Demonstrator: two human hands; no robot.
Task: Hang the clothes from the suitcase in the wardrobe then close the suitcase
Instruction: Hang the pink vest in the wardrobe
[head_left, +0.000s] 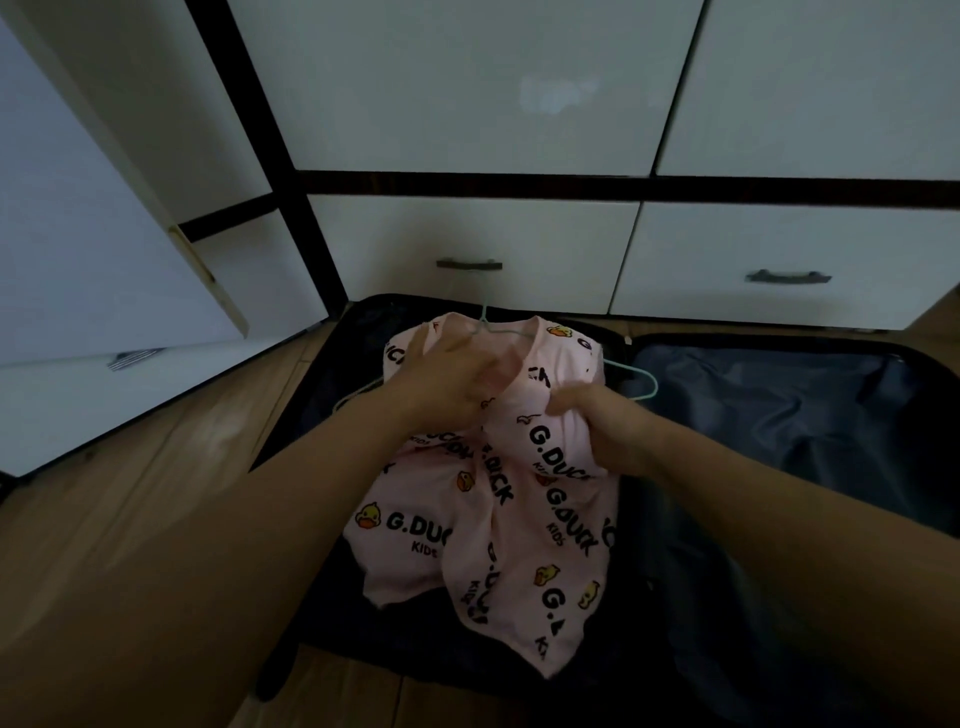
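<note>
Two hands' fingers (563, 402) gripping pink garment (519, 519) over open suitcase (779, 415) on wooden floor (156, 493), beside white wardrobe (467, 104).

Wooden plank floor (171, 499), dim light; black suitcase (779, 415) lying open flat on it, both halves spread side by side, just before the white wardrobe (467, 244) standing on the same floor; an open wardrobe door (78, 260) at left
</note>
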